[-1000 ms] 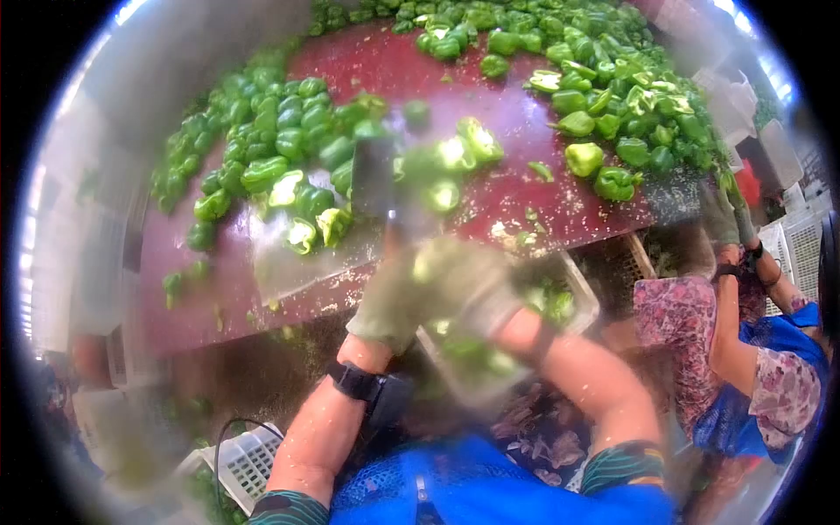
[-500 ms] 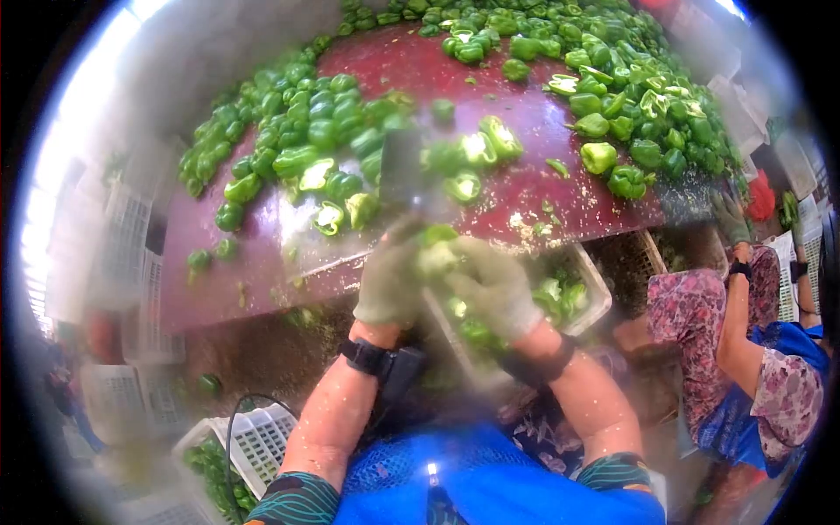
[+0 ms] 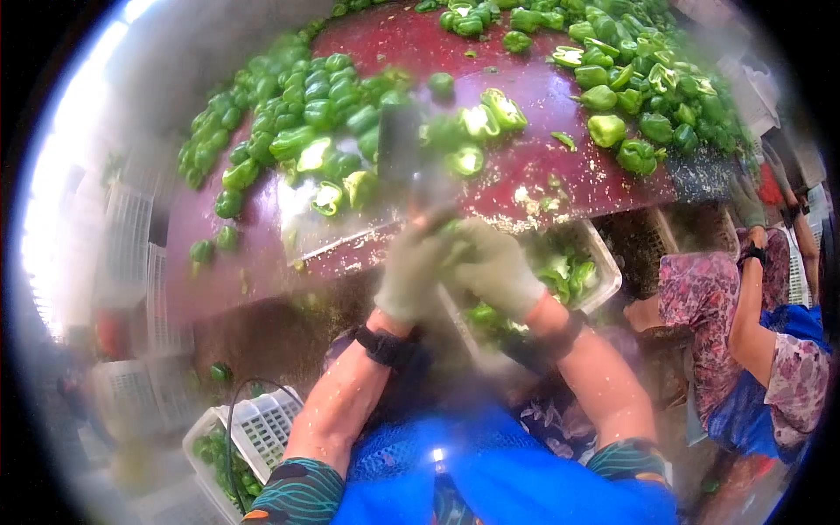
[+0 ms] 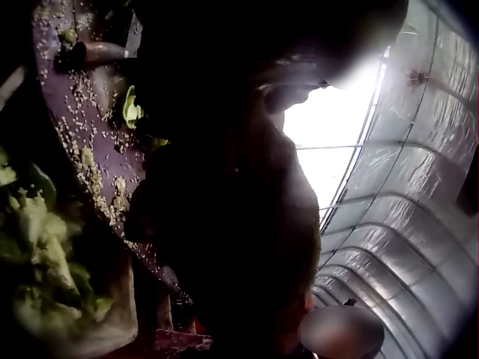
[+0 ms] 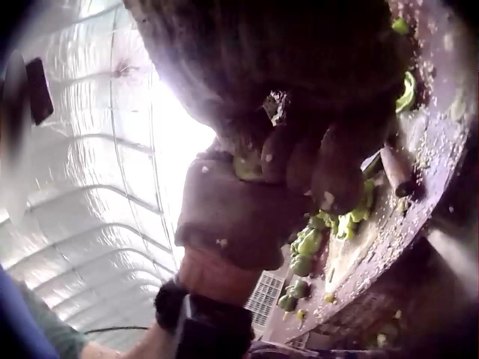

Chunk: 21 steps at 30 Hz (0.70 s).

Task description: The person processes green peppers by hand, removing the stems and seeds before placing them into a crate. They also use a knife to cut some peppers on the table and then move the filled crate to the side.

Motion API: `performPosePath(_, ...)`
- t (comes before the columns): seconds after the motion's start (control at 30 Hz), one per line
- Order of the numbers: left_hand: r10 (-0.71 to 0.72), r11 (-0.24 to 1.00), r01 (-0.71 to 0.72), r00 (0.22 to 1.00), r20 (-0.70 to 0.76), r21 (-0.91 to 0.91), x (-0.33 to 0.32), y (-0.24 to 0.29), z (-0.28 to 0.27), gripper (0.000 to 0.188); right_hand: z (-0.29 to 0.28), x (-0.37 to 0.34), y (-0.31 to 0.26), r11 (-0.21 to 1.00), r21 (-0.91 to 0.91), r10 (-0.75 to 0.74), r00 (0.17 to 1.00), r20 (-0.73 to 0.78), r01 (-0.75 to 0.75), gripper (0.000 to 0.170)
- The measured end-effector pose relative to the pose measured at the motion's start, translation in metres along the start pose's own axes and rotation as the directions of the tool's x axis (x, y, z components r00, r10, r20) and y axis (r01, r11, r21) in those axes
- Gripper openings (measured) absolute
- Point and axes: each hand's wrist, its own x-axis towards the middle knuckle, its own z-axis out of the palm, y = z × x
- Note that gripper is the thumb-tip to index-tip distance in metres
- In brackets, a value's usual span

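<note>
In the head view, my gloved left hand (image 3: 409,273) and gloved right hand (image 3: 500,269) meet above a crate's near edge. Between them a green pepper piece (image 3: 455,249) is gripped, mostly covered by fingers. The right wrist view shows the left hand's glove (image 5: 236,217) close against the right hand (image 5: 299,67), with a bit of green (image 5: 247,166) between their fingers. A knife with a dark, broad blade (image 3: 400,140) lies on the table beyond the hands; its wooden handle (image 5: 397,173) is held by neither. Dark silhouettes fill the left wrist view.
Green peppers (image 3: 319,114) lie heaped across the red table (image 3: 560,188), some cut open, with seeds along its edge. A crate (image 3: 604,293) of pepper pieces stands below, right. Another crate (image 3: 206,472) is at lower left. A person in floral clothing (image 3: 700,315) sits at right.
My hands have come closer together, and the pale cut pepper between them shows less than half a second ago. The table scene has shifted slightly in the head view.
</note>
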Motion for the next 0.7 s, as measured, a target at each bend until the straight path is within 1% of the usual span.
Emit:
performPosePath(0.1,0.009,0.992,-0.007,1.000,-0.013,0.130,0.002,-0.003,-0.002,0.030,0.006,-0.007,0.006,0.990,-0.098,-0.108,0.994,-0.019,0.105,0.035)
performPosePath(0.17,-0.015,0.990,0.017,1.000,-0.021,0.142,-0.001,-0.002,0.004,0.028,0.009,0.001,0.019,0.951,-0.277,-0.155,0.987,-0.045,0.137,0.037)
performPosePath(0.2,-0.025,0.986,0.026,1.000,-0.009,0.165,-0.002,-0.001,0.005,0.028,0.007,0.000,0.013,0.924,-0.354,-0.164,0.986,-0.025,0.144,0.040)
performPosePath(0.23,-0.032,0.981,0.031,0.999,0.004,0.190,-0.002,0.000,0.006,0.028,0.007,0.002,0.015,0.911,-0.389,-0.164,0.986,-0.038,0.137,0.039)
performPosePath(0.33,-0.059,0.993,0.065,0.996,-0.060,0.097,-0.001,-0.007,0.010,0.026,0.010,0.006,0.017,0.861,-0.496,-0.180,0.980,-0.090,0.112,0.037)
performPosePath(0.37,0.046,0.966,-0.043,0.999,-0.007,0.256,0.003,-0.016,0.002,0.026,0.013,0.001,0.014,0.840,-0.535,-0.179,0.978,-0.109,0.094,0.036)
performPosePath(0.4,0.143,0.903,-0.155,0.988,0.060,0.400,0.007,-0.023,-0.009,0.025,0.016,-0.004,0.012,0.815,-0.574,-0.180,0.976,-0.126,0.076,0.035)
performPosePath(0.47,0.225,0.823,-0.260,0.966,0.131,0.505,0.008,-0.031,-0.020,0.025,0.016,-0.013,0.011,0.818,-0.567,-0.178,0.980,-0.090,0.097,0.034)
performPosePath(0.5,0.223,0.837,-0.255,0.967,0.124,0.483,0.007,-0.031,-0.021,0.025,0.016,-0.016,0.009,0.819,-0.563,-0.176,0.982,-0.070,0.107,0.034)
performPosePath(0.6,0.238,0.860,-0.280,0.960,0.150,0.427,0.012,-0.041,-0.022,0.025,0.014,-0.021,0.002,0.864,-0.503,-0.019,0.998,-0.065,-0.016,0.038)
performPosePath(0.67,0.141,0.919,-0.159,0.987,0.076,0.361,0.014,-0.044,-0.021,0.025,0.015,-0.020,-0.002,0.828,-0.561,-0.031,0.997,-0.069,-0.013,0.037)
performPosePath(0.7,0.024,0.955,-0.020,1.000,-0.009,0.296,0.007,-0.025,-0.011,0.024,0.019,-0.021,-0.005,0.807,-0.591,-0.032,0.997,-0.073,-0.017,0.037)
